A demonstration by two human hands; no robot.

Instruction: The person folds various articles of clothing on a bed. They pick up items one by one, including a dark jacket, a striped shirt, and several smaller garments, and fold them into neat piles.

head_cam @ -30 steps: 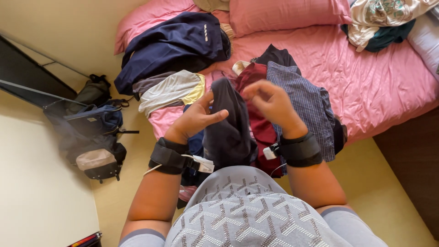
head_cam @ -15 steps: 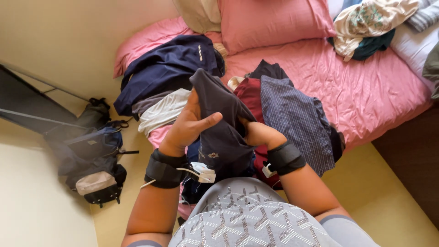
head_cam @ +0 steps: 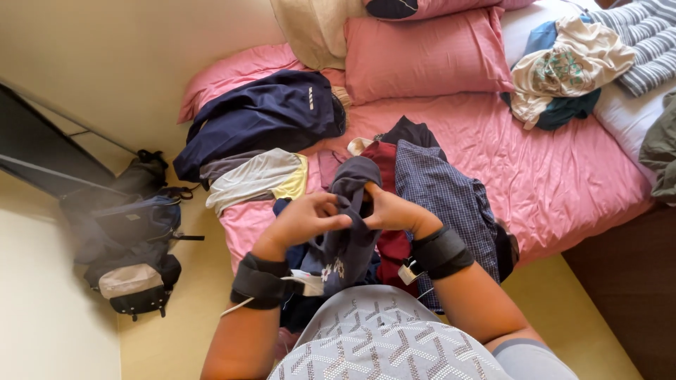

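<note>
A dark grey-blue garment [head_cam: 350, 211] hangs between both my hands above a heap of clothes at the bed's near edge. My left hand [head_cam: 304, 222] pinches its left side with fingers closed on the cloth. From the right, my right hand [head_cam: 394, 211] grips the same garment, and both hands are close together. Each wrist wears a black band. Under the hands lie a checked blue shirt [head_cam: 451, 204] and a dark red garment [head_cam: 387, 246].
The pink bed [head_cam: 556, 176] carries a navy jacket [head_cam: 267, 116], a grey and yellow garment [head_cam: 257, 179], pink pillows [head_cam: 422, 56] and a bundle of clothes [head_cam: 563, 70] at the far right. A dark backpack [head_cam: 130, 246] sits on the floor at the left.
The garment was lifted high and spread half a second ago; now it is lower and bunched, with both hands drawn together on it. The view has shifted up the bed.
</note>
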